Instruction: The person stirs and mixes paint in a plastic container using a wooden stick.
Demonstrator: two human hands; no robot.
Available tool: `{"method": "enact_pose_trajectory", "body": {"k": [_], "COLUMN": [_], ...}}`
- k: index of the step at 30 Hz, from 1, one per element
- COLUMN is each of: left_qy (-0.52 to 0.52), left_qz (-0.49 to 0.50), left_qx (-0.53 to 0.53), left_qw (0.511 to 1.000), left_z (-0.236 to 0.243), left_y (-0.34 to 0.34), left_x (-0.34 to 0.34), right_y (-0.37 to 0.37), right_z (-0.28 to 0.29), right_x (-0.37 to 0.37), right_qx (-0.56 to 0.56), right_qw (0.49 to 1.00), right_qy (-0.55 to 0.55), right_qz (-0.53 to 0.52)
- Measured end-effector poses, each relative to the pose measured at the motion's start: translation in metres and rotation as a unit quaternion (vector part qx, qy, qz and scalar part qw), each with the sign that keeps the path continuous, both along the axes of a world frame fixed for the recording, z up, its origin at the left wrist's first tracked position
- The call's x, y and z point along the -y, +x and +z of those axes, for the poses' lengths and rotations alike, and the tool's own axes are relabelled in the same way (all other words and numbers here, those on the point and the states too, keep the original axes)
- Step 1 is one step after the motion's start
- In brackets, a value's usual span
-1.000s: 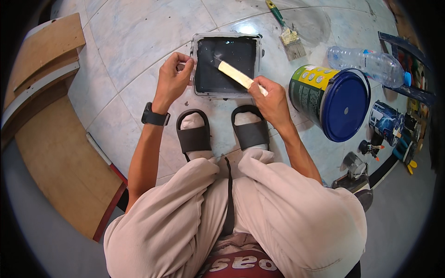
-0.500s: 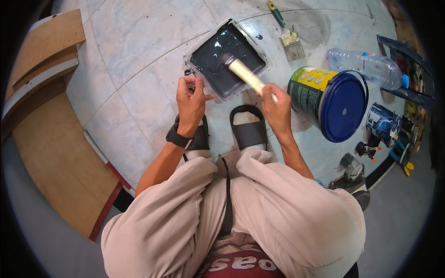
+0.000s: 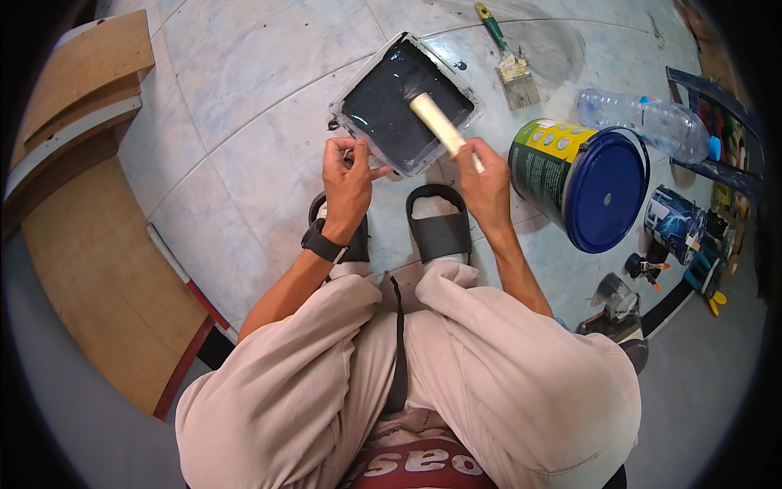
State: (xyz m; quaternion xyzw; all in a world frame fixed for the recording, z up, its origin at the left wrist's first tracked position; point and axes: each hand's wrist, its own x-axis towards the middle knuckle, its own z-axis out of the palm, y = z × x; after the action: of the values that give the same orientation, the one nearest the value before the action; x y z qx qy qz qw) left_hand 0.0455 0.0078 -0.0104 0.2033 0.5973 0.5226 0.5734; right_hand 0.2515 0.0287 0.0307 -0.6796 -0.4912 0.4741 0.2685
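The left hand (image 3: 349,175) is pinching the near corner of the shallow tray (image 3: 405,104) of dark paint, tilted on the tiled floor. The right hand (image 3: 482,175) is gripping a pale stick (image 3: 437,122). The tray probably flexes and sloshes; holding the rim suits it.

Your left hand (image 3: 349,175) grips near corner of black paint tray (image 3: 405,102), tray tilted on tiled floor (image 3: 236,155). Your right hand (image 3: 486,178) holds pale wooden stick (image 3: 438,122), tip over dark paint. Blue-lidded paint can (image 3: 582,183) lies just right.
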Motion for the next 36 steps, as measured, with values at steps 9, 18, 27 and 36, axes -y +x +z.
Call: {"method": "enact_pose_trajectory", "body": {"k": [9,18,27,36], "left_qy": [-0.002,-0.003,0.005,-0.004], "left_qz": [0.001,-0.004,-0.005,-0.021], "left_qx": [0.019,0.009,0.017,0.031], "left_qw": [1.000,1.000,1.000,0.999], "left_z": [0.000,0.002,0.001,-0.001], "left_y": [0.001,-0.001,0.000,-0.006], "left_x": [-0.002,0.000,-0.001,0.002], "right_y": [-0.001,0.006,0.007,-0.006], "right_z": [-0.012,-0.007,-0.006,0.003], "right_x": [-0.002,-0.002,0.003,-0.008], "right_qx": [-0.095,-0.068,-0.035,-0.027], "right_qw": [0.994,0.997,0.999,0.999], "right_qy": [-0.027,-0.035,-0.014,0.023], "right_qz": [0.056,-0.033,0.016,-0.009]}}
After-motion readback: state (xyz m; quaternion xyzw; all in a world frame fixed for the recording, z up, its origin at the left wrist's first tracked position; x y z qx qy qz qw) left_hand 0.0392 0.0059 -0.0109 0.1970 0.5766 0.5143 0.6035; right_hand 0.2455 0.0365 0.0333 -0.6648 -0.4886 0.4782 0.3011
